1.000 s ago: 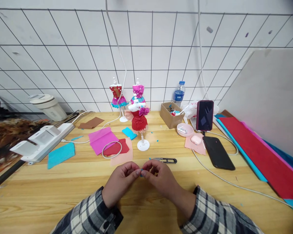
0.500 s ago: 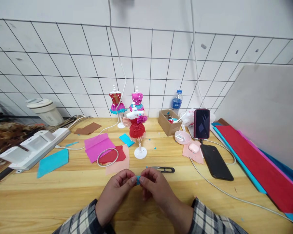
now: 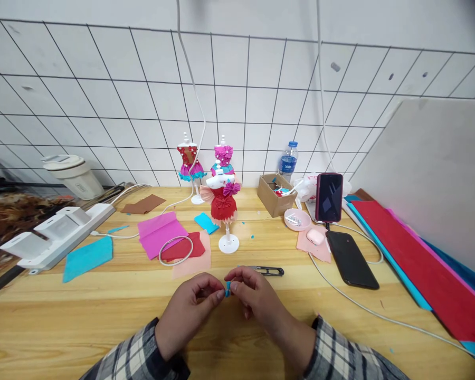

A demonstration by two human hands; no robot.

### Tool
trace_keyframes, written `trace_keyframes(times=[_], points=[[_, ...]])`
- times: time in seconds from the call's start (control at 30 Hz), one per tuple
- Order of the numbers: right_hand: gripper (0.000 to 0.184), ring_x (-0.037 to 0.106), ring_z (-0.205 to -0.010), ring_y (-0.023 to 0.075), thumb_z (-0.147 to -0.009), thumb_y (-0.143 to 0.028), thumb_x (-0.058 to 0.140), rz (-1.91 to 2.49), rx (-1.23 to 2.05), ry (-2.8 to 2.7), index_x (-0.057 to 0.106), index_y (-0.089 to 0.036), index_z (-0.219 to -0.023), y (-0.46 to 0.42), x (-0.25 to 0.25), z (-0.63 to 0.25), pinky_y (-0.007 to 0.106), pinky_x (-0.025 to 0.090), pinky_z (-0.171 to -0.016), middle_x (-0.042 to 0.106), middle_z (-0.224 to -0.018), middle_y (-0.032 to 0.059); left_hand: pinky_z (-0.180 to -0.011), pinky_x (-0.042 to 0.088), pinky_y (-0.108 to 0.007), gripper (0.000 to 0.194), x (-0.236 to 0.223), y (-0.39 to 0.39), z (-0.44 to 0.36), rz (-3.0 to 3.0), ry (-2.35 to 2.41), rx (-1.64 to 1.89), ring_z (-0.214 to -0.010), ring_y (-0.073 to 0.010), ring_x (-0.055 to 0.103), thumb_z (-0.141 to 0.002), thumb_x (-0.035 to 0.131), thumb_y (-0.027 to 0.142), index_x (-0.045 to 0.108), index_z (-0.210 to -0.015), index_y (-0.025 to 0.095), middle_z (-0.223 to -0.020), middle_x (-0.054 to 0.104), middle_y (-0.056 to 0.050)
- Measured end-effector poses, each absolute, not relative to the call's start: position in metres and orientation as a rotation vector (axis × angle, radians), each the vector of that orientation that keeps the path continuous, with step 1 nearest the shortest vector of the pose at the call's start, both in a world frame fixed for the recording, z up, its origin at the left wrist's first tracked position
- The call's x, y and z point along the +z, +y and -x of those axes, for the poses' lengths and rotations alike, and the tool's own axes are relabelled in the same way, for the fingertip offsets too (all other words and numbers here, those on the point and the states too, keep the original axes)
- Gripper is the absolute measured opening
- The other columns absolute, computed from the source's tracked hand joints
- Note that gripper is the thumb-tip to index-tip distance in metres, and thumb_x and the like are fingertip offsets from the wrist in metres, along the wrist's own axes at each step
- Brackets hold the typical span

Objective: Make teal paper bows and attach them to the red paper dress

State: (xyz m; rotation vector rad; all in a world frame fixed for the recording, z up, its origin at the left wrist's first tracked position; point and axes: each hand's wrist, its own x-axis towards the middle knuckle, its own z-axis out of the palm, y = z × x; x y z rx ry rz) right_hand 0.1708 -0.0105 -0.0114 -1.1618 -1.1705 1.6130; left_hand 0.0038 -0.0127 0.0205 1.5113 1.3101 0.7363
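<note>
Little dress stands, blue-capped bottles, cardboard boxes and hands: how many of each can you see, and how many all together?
Little dress stands: 3 (front stand, back-left stand, back-right stand)
Blue-capped bottle: 1
Cardboard box: 1
Hands: 2 (left hand and right hand, pinching a small blue piece)
Total: 7

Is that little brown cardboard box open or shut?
Open: the small brown cardboard box has an uncovered top, with blue, red and white bits showing inside.
</note>
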Motion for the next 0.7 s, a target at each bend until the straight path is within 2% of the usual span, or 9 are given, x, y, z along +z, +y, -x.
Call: trace_keyframes(times=[0.13, 0.23, 0.37, 0.43, 0.57, 0.7], points=[[0.025, 0.037, -0.042, 0.0057, -0.069, -0.039, 0.064, 1.243, 1.535, -1.227, 0.06, -0.016, -0.079, -0.0092, -0.014, -0.1718, 0.019, 0.033, -0.034, 0.046, -0.06, -0.0056, -0.061, 0.044, -0.027, 0.026, 0.0182, -0.013, -0.0027, -1.532, 1.347, 0.755, -0.066, -0.0169, 0.055, -0.077, 0.059, 0.042, 0.062, -0.075, 0.016, -0.07, 0.063, -0.003], [0.027, 0.039, -0.046, 0.0073, -0.069, -0.041, 0.064, 1.23, 1.581, -1.231, 0.06, -0.016, -0.079, -0.0084, -0.0143, -0.1727, 0.02, 0.036, -0.035, 0.048, -0.062, -0.0042, -0.067, 0.047, -0.029, 0.024, 0.0152, -0.012, -0.0006, -1.628, 1.37, 0.801, -0.072, -0.0188, 0.058, -0.08, 0.056, 0.039, 0.062, -0.077, 0.017, -0.074, 0.064, -0.004], [0.021, 0.041, -0.051, 0.0081, -0.07, -0.035, 0.064, 1.23, 1.545, -1.326, 0.061, -0.015, -0.078, -0.0097, -0.0108, -0.1734, 0.018, 0.035, -0.038, 0.052, -0.065, -0.0021, -0.076, 0.048, -0.031, 0.022, 0.0163, -0.0112, 0.0013, -1.753, 1.364, 0.848, -0.084, -0.0204, 0.061, -0.084, 0.054, 0.037, 0.065, -0.089, 0.018, -0.087, 0.066, -0.006], [0.018, 0.042, -0.052, 0.0078, -0.072, -0.032, 0.063, 1.224, 1.504, -1.361, 0.062, -0.015, -0.078, -0.0109, -0.0088, -0.1733, 0.017, 0.035, -0.04, 0.052, -0.064, -0.002, -0.077, 0.048, -0.031, 0.022, 0.0182, -0.0113, 0.0014, -1.781, 1.346, 0.813, -0.085, -0.0203, 0.061, -0.083, 0.056, 0.037, 0.066, -0.088, 0.019, -0.088, 0.067, -0.006], [0.018, 0.041, -0.051, 0.0068, -0.072, -0.033, 0.064, 1.205, 1.488, -1.363, 0.062, -0.016, -0.078, -0.0124, -0.0079, -0.1724, 0.017, 0.035, -0.04, 0.049, -0.063, -0.003, -0.067, 0.046, -0.027, 0.022, 0.0183, -0.0112, 0.0007, -1.698, 1.35, 0.811, -0.074, -0.0179, 0.058, -0.077, 0.063, 0.039, 0.062, -0.073, 0.017, -0.075, 0.063, -0.003], [0.024, 0.04, -0.05, 0.0073, -0.072, -0.039, 0.066, 1.169, 1.571, -1.257, 0.06, -0.017, -0.08, -0.0123, -0.0106, -0.1715, 0.018, 0.037, -0.037, 0.047, -0.064, -0.0038, -0.056, 0.042, -0.023, 0.028, 0.0159, -0.0102, -0.0003, -1.434, 1.305, 0.821, -0.061, -0.0137, 0.054, -0.077, 0.063, 0.045, 0.059, -0.075, 0.016, -0.067, 0.06, 0.0]])
